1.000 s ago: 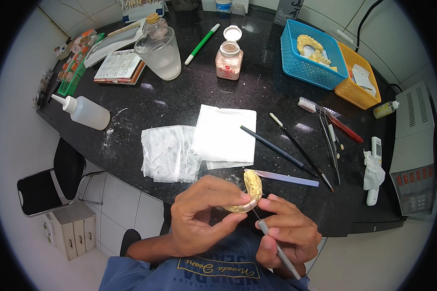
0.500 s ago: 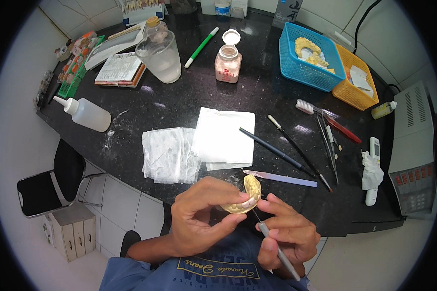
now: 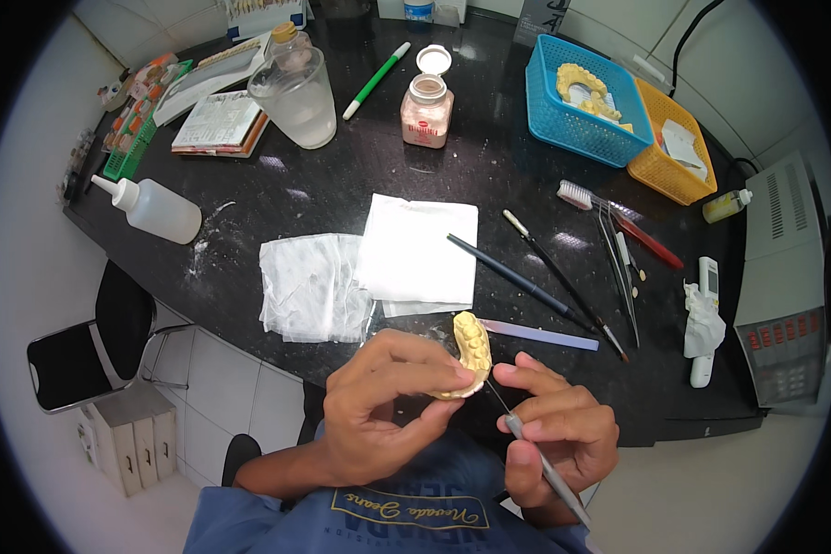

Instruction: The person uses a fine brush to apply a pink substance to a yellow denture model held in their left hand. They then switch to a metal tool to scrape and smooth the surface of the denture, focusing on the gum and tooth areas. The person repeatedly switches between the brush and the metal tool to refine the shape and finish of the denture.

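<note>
Between the thumb and fingers of my left hand (image 3: 392, 402) is a yellow plaster dental model (image 3: 472, 343), its row of teeth turned upward. The front part of the model is partly covered by my fingertips. My right hand (image 3: 563, 429) grips a grey-handled dental carving tool (image 3: 547, 469) like a pen. Its thin metal tip points at the model's near right edge; whether it touches, I cannot tell. Just beyond the model lies a pale purple flat stick (image 3: 545, 334). White folded paper (image 3: 420, 254) and a crumpled translucent sheet (image 3: 312, 286) lie farther off on the black countertop.
Brushes (image 3: 563, 277), tweezers (image 3: 619, 268) and a red-handled toothbrush (image 3: 632, 226) lie to the right. An open powder jar (image 3: 427, 115), a plastic cup of cloudy liquid (image 3: 300, 106) and a squeeze bottle (image 3: 162, 210) stand farther back. A blue basket (image 3: 582, 129) holds another model.
The model has tilted in my left hand, so its tooth surfaces face up more. My right hand with the carving tool has shifted slightly right, away from the model.
</note>
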Motion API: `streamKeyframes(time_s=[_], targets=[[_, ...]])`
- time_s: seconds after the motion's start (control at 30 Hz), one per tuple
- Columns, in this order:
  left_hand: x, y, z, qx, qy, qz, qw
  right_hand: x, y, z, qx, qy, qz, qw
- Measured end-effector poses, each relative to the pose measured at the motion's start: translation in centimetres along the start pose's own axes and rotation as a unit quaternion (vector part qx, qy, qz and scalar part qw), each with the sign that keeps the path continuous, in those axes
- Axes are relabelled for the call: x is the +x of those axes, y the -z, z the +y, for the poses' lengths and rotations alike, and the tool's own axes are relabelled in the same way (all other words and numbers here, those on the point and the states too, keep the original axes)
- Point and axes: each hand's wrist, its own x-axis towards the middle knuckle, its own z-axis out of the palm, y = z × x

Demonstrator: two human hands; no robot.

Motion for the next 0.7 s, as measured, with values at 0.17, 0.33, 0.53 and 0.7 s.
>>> streamKeyframes(time_s=[0.17,0.33,0.53,0.7], targets=[[0.2,-0.3,0.1,0.048,-0.022,0.002,0.999,0.1,0.8,-0.1,-0.006,-0.007,-0.047,0.999],[0.2,-0.2,-0.2,0.055,-0.033,0.008,0.998,0.0,1.0,-0.1,-0.012,-0.015,-0.084,0.996],[0.5,-0.4,0.1,0.046,-0.039,0.005,0.998,0.2,1.3,-0.4,-0.022,-0.013,-0.102,0.994],[0.4,-0.3,-0.2,0.049,-0.044,0.009,0.998,0.1,1.2,-0.3,-0.024,-0.018,-0.104,0.994]])
